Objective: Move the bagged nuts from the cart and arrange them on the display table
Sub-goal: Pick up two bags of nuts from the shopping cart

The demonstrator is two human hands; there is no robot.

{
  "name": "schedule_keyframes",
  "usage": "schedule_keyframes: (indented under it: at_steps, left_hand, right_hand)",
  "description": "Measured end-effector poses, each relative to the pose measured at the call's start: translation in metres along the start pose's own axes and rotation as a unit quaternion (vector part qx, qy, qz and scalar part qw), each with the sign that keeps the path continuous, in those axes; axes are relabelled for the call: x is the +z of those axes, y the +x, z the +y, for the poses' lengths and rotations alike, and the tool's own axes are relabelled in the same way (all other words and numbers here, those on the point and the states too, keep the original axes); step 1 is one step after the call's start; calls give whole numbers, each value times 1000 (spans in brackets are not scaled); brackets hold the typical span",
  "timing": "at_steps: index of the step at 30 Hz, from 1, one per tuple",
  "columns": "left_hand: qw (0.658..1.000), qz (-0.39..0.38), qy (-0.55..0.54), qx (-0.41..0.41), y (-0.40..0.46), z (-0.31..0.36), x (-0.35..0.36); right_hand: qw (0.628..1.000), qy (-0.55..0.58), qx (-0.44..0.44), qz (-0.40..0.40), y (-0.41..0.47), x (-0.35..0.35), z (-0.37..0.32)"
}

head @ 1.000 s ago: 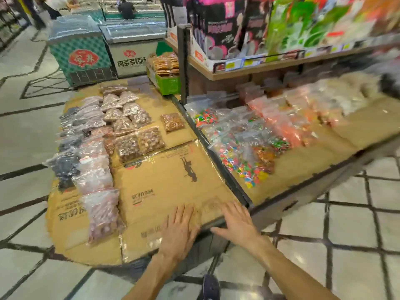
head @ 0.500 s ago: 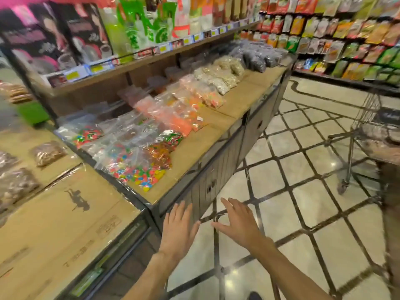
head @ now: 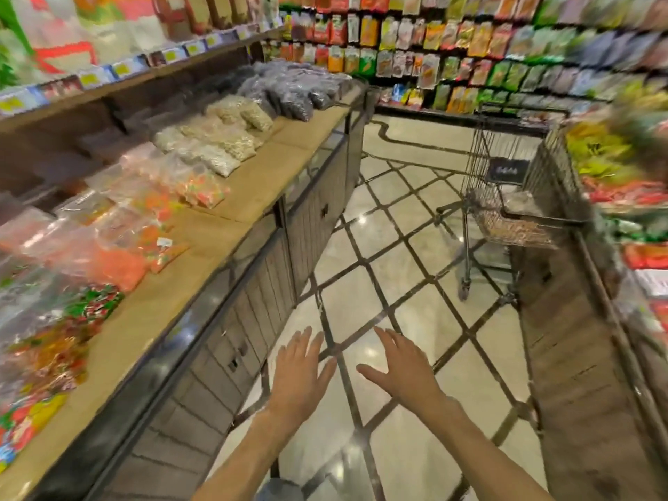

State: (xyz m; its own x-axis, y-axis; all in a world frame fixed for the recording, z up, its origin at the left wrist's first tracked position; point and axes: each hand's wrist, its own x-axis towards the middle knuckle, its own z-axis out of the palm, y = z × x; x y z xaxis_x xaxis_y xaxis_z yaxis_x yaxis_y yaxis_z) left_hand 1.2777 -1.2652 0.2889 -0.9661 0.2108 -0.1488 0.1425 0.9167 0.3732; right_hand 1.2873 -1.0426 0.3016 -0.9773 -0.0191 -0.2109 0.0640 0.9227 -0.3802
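Note:
A wire shopping cart [head: 506, 168] stands in the aisle ahead on the right. In its basket lie bagged nuts [head: 511, 226], brownish and blurred. My left hand [head: 302, 370] and my right hand [head: 401, 370] hover side by side over the tiled floor, palms down, fingers straight and spread, holding nothing. The cart is well beyond both hands. The cardboard-covered display table with the arranged nut bags is out of view.
On the left runs a long counter [head: 253, 197] topped with cardboard and carrying bags of candy [head: 119, 247] and pale nuts [head: 217, 146]. A wooden shelf unit [head: 578, 338] flanks the right. Packet racks [head: 470, 48] line the back wall. Glossy tiled floor [head: 397, 269] lies between.
My view has swung right, away from the display table and along the aisle, bringing the cart closer into view. Both hands left the table edge and stay open in the air.

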Motion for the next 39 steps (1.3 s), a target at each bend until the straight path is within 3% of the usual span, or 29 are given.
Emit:
schedule_keyframes:
  at_steps: [9,19,28,39]
  left_hand:
    - [994,-35,10,101,210,65,23]
    - [976,-95,-24,194,472,135,-7]
    - [958,-125,-1,258,660,208,-9]
    - [932,-172,54,314,921,347,-13]
  right_hand:
    - [993,30,103,42,132,-63,91]
    - [965,85,231,88,319,-149,164]
    - [945,120,285,108,457,-211,229]
    - [907,192,357,113,662,-303,369]
